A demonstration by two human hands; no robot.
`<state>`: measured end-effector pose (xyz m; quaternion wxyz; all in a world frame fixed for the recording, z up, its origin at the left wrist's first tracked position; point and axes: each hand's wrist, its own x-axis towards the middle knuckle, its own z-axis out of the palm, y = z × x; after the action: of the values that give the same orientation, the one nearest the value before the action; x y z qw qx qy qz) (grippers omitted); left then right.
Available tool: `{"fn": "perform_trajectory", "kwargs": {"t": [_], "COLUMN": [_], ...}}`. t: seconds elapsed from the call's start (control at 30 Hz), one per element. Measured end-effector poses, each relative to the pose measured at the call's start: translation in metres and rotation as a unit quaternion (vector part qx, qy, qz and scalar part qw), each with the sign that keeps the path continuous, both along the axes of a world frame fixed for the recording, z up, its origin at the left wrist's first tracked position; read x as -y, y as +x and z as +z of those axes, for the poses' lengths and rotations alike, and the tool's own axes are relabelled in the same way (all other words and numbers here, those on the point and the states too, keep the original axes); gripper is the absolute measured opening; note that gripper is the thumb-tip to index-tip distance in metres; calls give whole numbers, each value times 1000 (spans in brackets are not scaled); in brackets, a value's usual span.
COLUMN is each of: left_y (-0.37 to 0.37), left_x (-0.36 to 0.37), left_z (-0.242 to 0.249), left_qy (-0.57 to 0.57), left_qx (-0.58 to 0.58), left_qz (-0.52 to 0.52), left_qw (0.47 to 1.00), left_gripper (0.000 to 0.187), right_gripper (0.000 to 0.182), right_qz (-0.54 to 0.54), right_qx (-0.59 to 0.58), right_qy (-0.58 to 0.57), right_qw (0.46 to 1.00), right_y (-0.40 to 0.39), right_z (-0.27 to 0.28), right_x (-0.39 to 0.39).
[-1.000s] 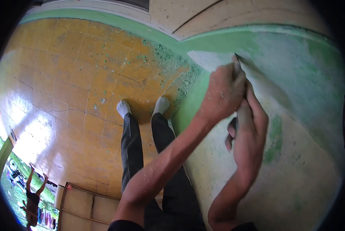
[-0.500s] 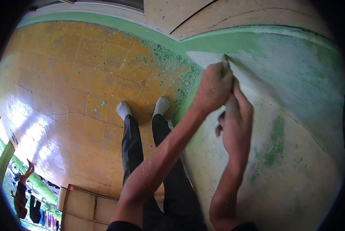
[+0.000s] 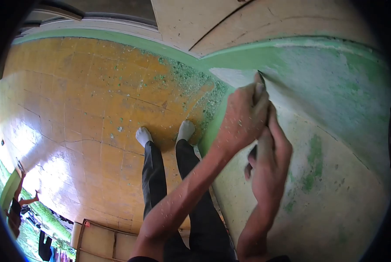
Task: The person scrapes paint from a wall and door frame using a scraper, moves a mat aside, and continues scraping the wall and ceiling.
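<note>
Both my hands are closed around one narrow scraper [image 3: 259,77], whose dark tip meets the green-painted wall [image 3: 235,60] near the edge of a bared white patch [image 3: 228,76]. My left hand [image 3: 244,114] wraps it closer to the tip. Lower down, my right hand [image 3: 272,163] grips it, and a dark end shows beside the curled fingers. Most of the tool is hidden by my hands. Pale flecks dot my left forearm. Around the hands the wall is pale and patchy, with a green paint remnant [image 3: 313,163] to the right.
Green and white paint chips [image 3: 195,81] cover the orange tiled floor [image 3: 77,109] by the wall corner. My socked feet [image 3: 186,130] stand near them. A wooden-framed panel [image 3: 101,240] is at lower left. Another person [image 3: 15,212] is at the far left edge.
My hands and the scraper sit slightly lower and to the right in view, with more of the dark tip showing. The whole view has shifted a little. Both hands keep their grip.
</note>
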<state>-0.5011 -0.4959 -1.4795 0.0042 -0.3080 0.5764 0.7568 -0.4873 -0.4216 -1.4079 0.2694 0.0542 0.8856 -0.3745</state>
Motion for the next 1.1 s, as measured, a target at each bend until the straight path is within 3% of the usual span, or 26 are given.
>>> {"fn": "perform_trajectory", "kwargs": {"t": [0.07,0.1,0.27,0.37,0.53,0.6,0.67,0.77,0.87,0.93,1.0,1.07,1.1], "left_y": [-1,-2,0,0,-3,-1,0,-5,-4,-4,-4,-1,-1], "left_x": [0,-1,2,6,1,2,5,0,0,3,0,-4,-3], "left_z": [2,-4,0,-7,2,-5,-4,-4,-16,-12,-15,-13,-6], "left_qy": [-15,-1,-28,-1,-28,0,0,-22,-14,-28,-19,36,3], "left_qx": [20,19,-9,8,12,8,13,-10,-12,31,12,2,4], "left_qz": [-2,2,3,-12,7,1,-23,8,12,-19,-6,8,-4], "left_qw": [1000,1000,1000,1000,1000,1000,1000,1000,1000,999,1000,999,1000], "left_gripper": [34,34,35,33,36,36,36,34,30,29,29,27,26], "right_gripper": [47,47,47,48,49,50,49,48,47,47,46,43,43], "right_qz": [27,-1,-32,22,-48,63,46,-21,23,-18,69,67,54], "right_qx": [-5,42,32,-2,74,-10,-9,92,70,73,17,-15,-4], "right_qy": [6,-3,-24,10,-23,9,-5,-16,-9,-23,19,11,15], "right_qw": [1000,999,999,1000,996,998,999,995,997,997,997,998,998], "right_y": [-8,-11,-3,4,-8,-5,-2,-15,-16,-12,-11,-3,-4], "right_z": [15,17,9,2,22,5,12,33,17,20,12,5,12], "right_x": [-1,4,8,1,9,0,3,14,8,10,-1,-2,-3]}}
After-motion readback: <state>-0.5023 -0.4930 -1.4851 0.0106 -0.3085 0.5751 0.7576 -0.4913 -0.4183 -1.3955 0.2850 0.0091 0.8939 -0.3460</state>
